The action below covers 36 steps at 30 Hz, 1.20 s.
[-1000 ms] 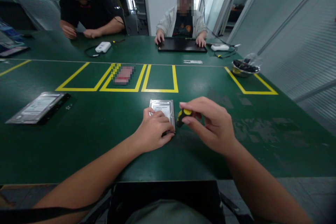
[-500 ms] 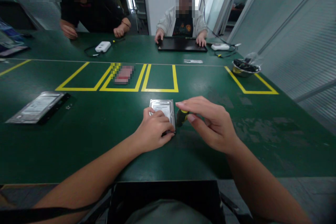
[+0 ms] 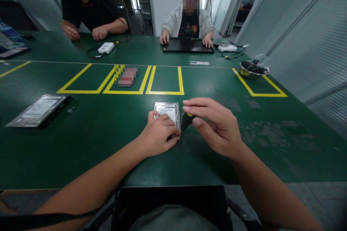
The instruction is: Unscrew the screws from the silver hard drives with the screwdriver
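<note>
A silver hard drive (image 3: 168,108) with a white label lies on the green table in front of me. My left hand (image 3: 162,133) covers its near part, fingers wrapped over both sides. Just right of the drive, my right hand (image 3: 217,126) has its thumb and fingers around the short black-and-yellow handle of a screwdriver (image 3: 186,120). The handle leans toward the drive's right edge; I cannot make out where its tip rests. Far to the left lies a second, larger hard drive (image 3: 38,111), with a few small screws (image 3: 71,109) beside it.
Yellow tape outlines (image 3: 165,93) mark the table, one holding a blurred reddish object (image 3: 128,77). A metal bowl of dark parts (image 3: 254,70) stands at the right. Opposite, two people sit, one with both hands on a black panel (image 3: 188,45). White adapters (image 3: 106,48) with cables lie near them.
My right hand's fingers have loosened and shifted slightly around the screwdriver handle. The left hand and the hard drive stay put. A person opposite has drawn one hand inward.
</note>
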{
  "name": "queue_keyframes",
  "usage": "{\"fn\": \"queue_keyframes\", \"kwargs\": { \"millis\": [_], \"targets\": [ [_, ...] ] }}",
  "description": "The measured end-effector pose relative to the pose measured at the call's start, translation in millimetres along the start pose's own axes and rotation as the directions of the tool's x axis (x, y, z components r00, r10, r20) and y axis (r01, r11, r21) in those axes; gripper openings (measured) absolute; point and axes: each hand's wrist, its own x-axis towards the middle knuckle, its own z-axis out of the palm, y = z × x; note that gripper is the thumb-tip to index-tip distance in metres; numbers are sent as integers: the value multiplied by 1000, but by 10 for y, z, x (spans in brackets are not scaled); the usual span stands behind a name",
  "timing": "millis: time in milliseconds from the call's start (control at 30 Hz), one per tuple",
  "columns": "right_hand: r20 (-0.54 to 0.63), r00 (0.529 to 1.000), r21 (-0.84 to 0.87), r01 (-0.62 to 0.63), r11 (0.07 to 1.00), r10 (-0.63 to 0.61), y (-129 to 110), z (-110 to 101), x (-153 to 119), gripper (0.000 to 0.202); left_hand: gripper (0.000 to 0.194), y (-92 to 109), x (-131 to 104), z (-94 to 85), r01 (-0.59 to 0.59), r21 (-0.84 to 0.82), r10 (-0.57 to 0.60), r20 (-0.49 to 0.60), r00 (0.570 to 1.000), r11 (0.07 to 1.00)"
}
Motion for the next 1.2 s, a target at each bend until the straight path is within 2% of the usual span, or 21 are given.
{"fn": "queue_keyframes", "kwargs": {
  "millis": [100, 233, 433, 600, 733, 1000, 1200],
  "targets": [
    [12, 1000, 64, -10, 998, 9, 10, 2, -6, 32, 11, 5, -2, -5, -3, -10, 3, 12, 1000, 1000],
    [-49, 997, 23, -51, 998, 52, 34, 18, -11, 25, 14, 5, -4, 1, -4, 7, 4, -20, 1000, 1000],
    [20, 1000, 58, -8, 998, 7, 22, 13, 3, 35, 12, 36, 20, -18, 21, -22, -21, 8, 1000, 1000],
    [-43, 999, 21, -30, 999, 31, 51, 34, 2, 31, 9, 51, 49, 22, 59, -14, -60, -8, 998, 998],
    [-13, 999, 24, -35, 999, 35, 46, 45, -7, 31, 8, 45, 79, 50, 80, -48, -78, 32, 996, 996],
    [44, 999, 61, -6, 998, 4, -33, 24, -12, 37, 27, 46, 158, 53, 34, -41, -31, 74, 997, 999],
    [-83, 995, -1, -55, 999, 54, -5, 75, 2, 25, 24, 29, 240, 12, -8, -72, 20, 158, 987, 997]
  ]
}}
